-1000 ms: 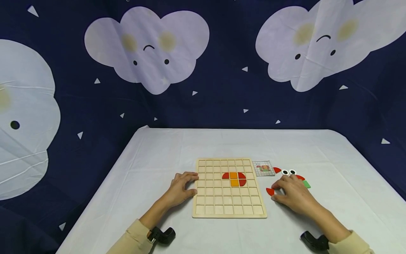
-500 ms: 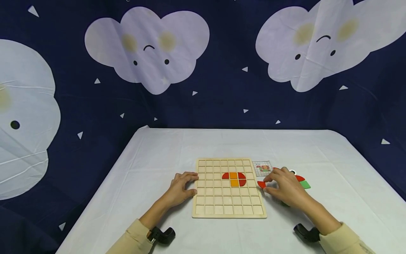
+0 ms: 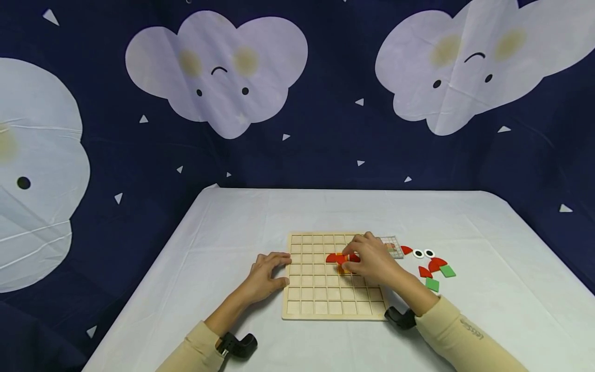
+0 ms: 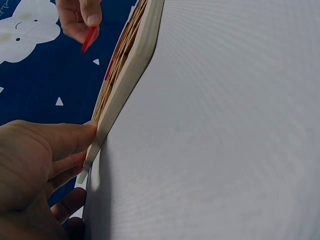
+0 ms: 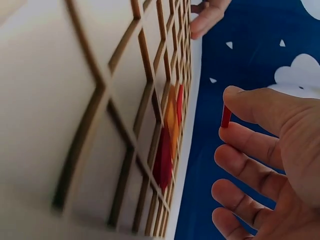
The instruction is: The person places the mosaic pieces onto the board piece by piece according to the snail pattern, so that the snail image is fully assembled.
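My right hand (image 3: 372,261) pinches a red quarter-circle tile (image 5: 226,116) between thumb and index finger, just over the wooden grid board (image 3: 321,299). The other fingers spread loosely below, in the right wrist view. Set in the board are orange squares (image 5: 171,117) and red rounded tiles (image 3: 331,258), partly covered by my right hand in the head view. My left hand (image 3: 265,276) touches the board's left edge with thumb and fingertips, its fingers relaxed. In the left wrist view the thumb (image 4: 75,137) lies against the board's rim.
Right of the board lie loose red tiles (image 3: 425,272), green tiles (image 3: 432,284) and two round eye tiles (image 3: 418,253). A small picture card (image 3: 394,247) lies by the board's upper right edge, partly behind my right hand. A white cloth (image 3: 232,222) covers the table.
My right hand has carried the red quarter-circle tile left from the loose tiles to over the board's coloured tiles. The left hand has stayed at the board's edge.
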`<state>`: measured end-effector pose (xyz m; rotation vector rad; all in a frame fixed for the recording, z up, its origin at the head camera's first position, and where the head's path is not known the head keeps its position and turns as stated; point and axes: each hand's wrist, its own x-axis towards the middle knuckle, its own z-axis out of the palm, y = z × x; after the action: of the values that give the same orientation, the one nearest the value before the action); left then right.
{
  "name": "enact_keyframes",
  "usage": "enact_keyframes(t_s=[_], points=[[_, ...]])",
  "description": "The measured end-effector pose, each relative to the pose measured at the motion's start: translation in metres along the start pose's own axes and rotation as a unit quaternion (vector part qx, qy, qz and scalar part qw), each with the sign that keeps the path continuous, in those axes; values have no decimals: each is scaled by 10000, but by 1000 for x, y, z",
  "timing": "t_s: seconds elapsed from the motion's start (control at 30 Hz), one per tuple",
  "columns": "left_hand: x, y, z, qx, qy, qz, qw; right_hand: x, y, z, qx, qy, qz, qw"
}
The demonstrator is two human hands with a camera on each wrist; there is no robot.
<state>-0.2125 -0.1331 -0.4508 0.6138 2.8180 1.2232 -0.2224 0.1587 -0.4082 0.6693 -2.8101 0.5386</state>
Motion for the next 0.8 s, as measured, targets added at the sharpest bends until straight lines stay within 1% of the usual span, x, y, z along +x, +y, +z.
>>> enact_keyframes(t_s=[0.17, 0.33, 0.67, 0.8], points=[[0, 0, 0, 17, 14, -17, 10000, 7, -7, 9, 75, -80, -95, 9999], [0, 1, 0, 31, 13, -21, 10000, 8, -10, 14, 143, -206, -127, 9996], [0, 1, 1, 27, 49, -2, 10000, 8, -9, 17, 112, -363, -63, 9993], [1, 0, 1, 38, 82, 22, 10000, 8, -8, 19, 106, -385, -111, 9991]])
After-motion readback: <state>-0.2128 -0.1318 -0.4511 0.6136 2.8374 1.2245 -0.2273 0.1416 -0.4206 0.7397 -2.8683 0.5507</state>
